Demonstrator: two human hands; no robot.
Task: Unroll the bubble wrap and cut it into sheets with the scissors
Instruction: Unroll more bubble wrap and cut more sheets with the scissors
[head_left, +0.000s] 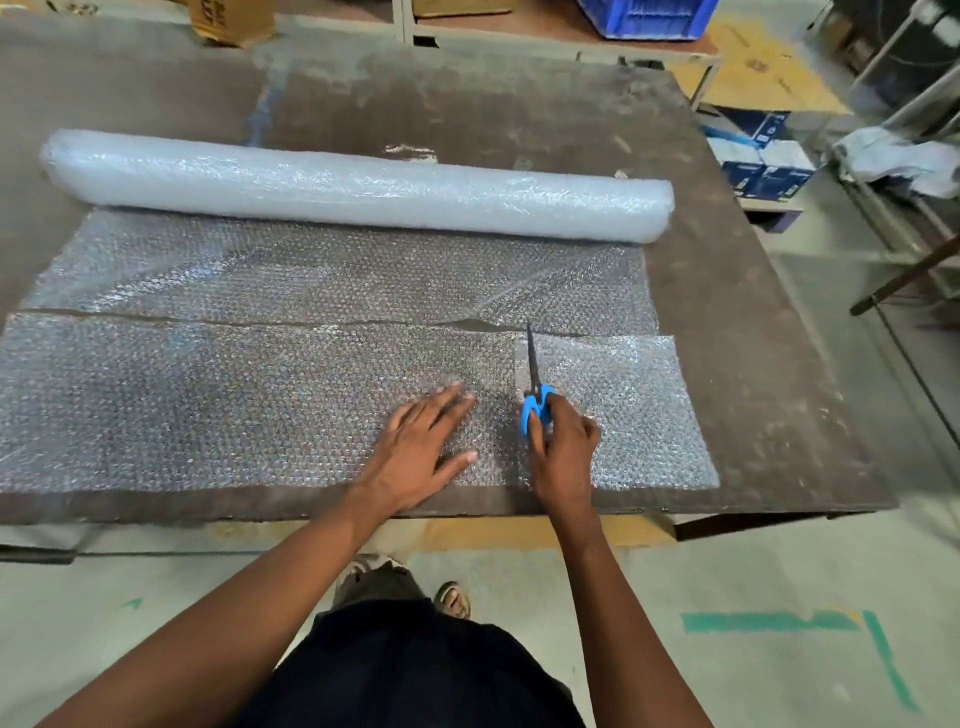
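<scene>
While left hand (422, 447) presses wrap (208, 405), scissors (535, 387) gripped

You get soft, even indoor light with no hard shadows; only faint shade sits under your left hand (423, 441) and right hand (563, 447). Glare sparkles along the roll (358, 189) and on the small sheet (623, 410) at the right, washing out its bubbles. The dark table (753, 364) reads dull and low in contrast. Wide-angle distortion bends the table's near edge and stretches your arms. The far corners and right side look soft and smeared; the centre is moderately sharp.
</scene>
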